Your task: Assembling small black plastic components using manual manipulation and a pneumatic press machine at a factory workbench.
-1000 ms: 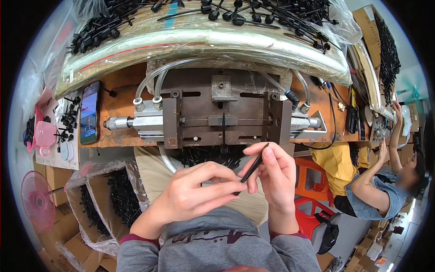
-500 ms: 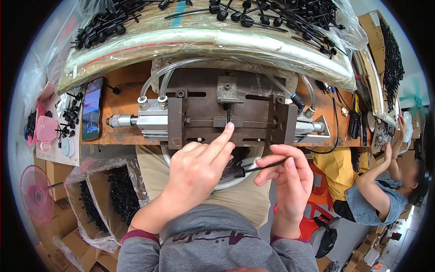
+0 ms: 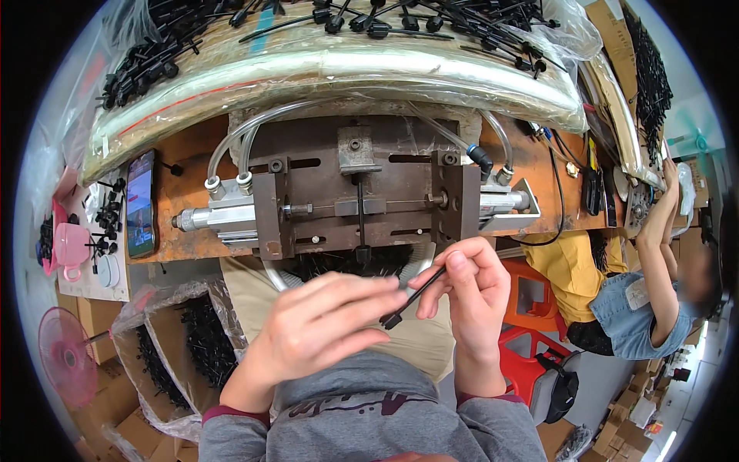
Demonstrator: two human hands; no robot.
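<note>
My right hand (image 3: 473, 289) pinches a thin black rod with a knobbed end (image 3: 416, 296) between thumb and fingers, its knob pointing down to the left. Close to that rod is my left hand (image 3: 323, 327), fingers stretched out and nearly straight, gripping nothing. Beyond both hands sits a dark metal clamping fixture (image 3: 315, 177) with a silver air cylinder (image 3: 223, 219) on its left and another air cylinder (image 3: 500, 204) on its right. A second black rod (image 3: 362, 223) lies across the fixture's small centre block, its knob toward me.
A plastic-covered ledge (image 3: 331, 69) heaped with black rods (image 3: 377, 19) runs behind the fixture. On the left are a phone (image 3: 142, 204), a pink cup (image 3: 71, 245) and a pink fan (image 3: 68, 358). Lined boxes (image 3: 208, 331) hold more rods. A co-worker (image 3: 639, 300) sits at right, near red stools (image 3: 523, 362).
My left hand has drawn back from the fixture, where its index finger touched the centre block. The bolt tips on both sides have moved inward. My right hand's rod now tilts more steeply.
</note>
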